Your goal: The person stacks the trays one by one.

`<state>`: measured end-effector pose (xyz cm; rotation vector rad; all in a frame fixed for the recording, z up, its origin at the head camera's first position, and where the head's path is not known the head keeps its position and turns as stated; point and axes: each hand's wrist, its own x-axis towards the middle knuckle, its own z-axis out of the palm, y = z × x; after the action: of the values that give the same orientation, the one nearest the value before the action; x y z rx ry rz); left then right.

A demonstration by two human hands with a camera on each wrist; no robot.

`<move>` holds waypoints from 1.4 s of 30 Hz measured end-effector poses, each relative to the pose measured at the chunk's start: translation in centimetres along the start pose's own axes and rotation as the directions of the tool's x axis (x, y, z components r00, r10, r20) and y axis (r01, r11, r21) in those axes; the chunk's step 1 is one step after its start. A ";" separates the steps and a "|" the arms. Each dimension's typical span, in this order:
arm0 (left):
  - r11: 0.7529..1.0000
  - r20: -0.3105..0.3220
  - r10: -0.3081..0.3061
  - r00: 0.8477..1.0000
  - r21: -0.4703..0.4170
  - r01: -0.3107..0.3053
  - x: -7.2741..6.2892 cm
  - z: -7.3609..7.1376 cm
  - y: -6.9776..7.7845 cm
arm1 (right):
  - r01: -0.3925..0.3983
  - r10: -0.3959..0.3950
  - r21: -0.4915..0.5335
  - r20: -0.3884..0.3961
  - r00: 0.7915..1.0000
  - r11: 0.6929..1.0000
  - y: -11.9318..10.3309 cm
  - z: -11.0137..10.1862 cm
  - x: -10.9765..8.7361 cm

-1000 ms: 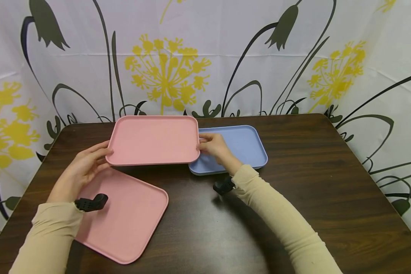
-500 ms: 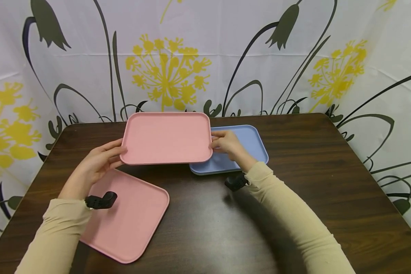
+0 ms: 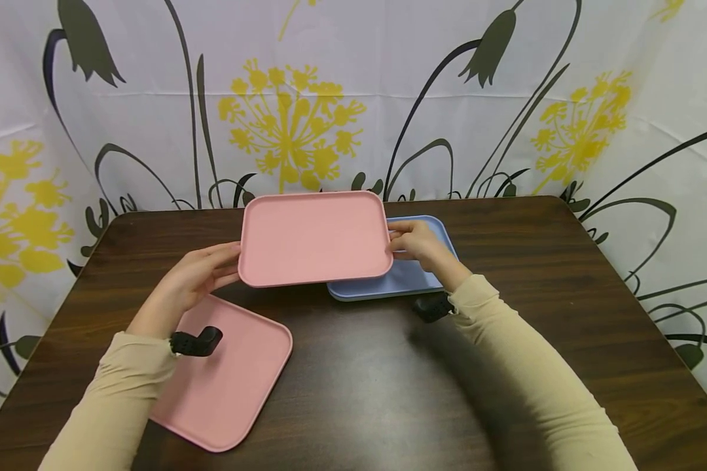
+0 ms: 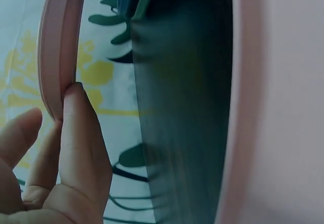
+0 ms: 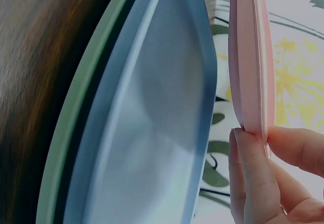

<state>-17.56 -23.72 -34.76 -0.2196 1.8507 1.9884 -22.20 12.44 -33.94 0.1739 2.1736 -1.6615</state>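
A small pink rectangular tray (image 3: 315,239) hangs above the back of the table, level across and held between both hands. My left hand (image 3: 197,281) pinches its left end, thumb on one side and fingers under the edge. At the opposite end, my right hand (image 3: 421,248) grips the rim between thumb and fingers. Partly hidden behind the held tray and right hand lies a blue tray (image 3: 389,282). The right wrist view shows the edge of a green tray (image 5: 50,183) directly beneath the blue one.
A larger pink tray (image 3: 230,379) lies angled on the dark wooden table (image 3: 353,392), partly under my left forearm. Behind the table hangs a white curtain (image 3: 424,39) with flower prints. Each wrist wears a black camera strap.
Both hands have carried the small pink tray to the right, so it covers more of the blue tray. The larger pink tray and the blue tray have stayed put.
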 end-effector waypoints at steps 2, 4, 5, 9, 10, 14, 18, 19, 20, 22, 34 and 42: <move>1.000 0.006 0.003 1.000 0.015 -0.003 0.1 0.6 0.1 | -0.004 0.004 -0.017 0.004 1.000 1.000 0.0 -0.6 -0.2; 1.000 0.011 0.008 1.000 0.027 -0.008 0.3 1.3 0.2 | -0.006 0.006 -0.028 0.005 1.000 1.000 0.1 -1.1 -0.3; 0.999 0.013 0.010 1.000 0.041 -0.010 0.3 1.6 0.2 | -0.007 0.007 -0.034 0.005 1.000 0.999 0.1 -1.4 -0.3; 0.997 0.006 0.008 1.000 0.074 -0.008 0.4 2.9 0.1 | -0.005 0.006 -0.061 0.006 1.000 0.998 0.4 -2.3 -0.5; 0.997 0.000 0.007 1.000 0.081 -0.007 0.3 3.2 0.1 | -0.006 0.006 -0.068 0.005 1.000 0.998 0.4 -2.6 -0.5; 0.997 -0.013 0.018 1.000 0.075 -0.017 0.3 4.5 0.1 | -0.002 0.002 -0.109 -0.005 1.000 0.994 0.8 -3.5 -0.5; 0.997 -0.031 0.034 0.999 0.065 -0.032 0.6 5.6 0.0 | 0.000 -0.002 -0.153 -0.011 1.000 0.988 1.2 -4.3 -0.4; 0.998 -0.038 0.034 0.999 0.056 -0.032 0.6 5.9 0.0 | 0.002 -0.004 -0.160 -0.012 1.000 0.987 1.2 -4.5 -0.4; 0.998 -0.046 0.033 0.998 0.047 -0.031 0.7 6.2 0.0 | 0.005 -0.007 -0.166 -0.012 1.000 0.986 1.3 -4.7 -0.4; 0.999 -0.057 0.032 0.998 0.031 -0.030 1.0 6.7 -0.2 | 0.010 -0.012 -0.173 -0.010 1.000 0.985 1.5 -5.2 -0.5; 0.997 -0.121 0.008 0.993 0.084 0.002 2.4 9.5 -1.0 | -0.043 0.041 -0.174 -0.016 0.999 0.984 2.7 -7.5 -0.9; 0.995 -0.138 0.007 0.990 0.103 0.007 3.3 10.8 -1.4 | -0.008 0.008 -0.182 -0.002 1.000 0.983 3.6 -8.7 -1.2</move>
<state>-18.24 -12.42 -36.16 -0.3340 2.0334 1.9138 -21.93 21.87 -34.82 0.1317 2.3082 -1.4481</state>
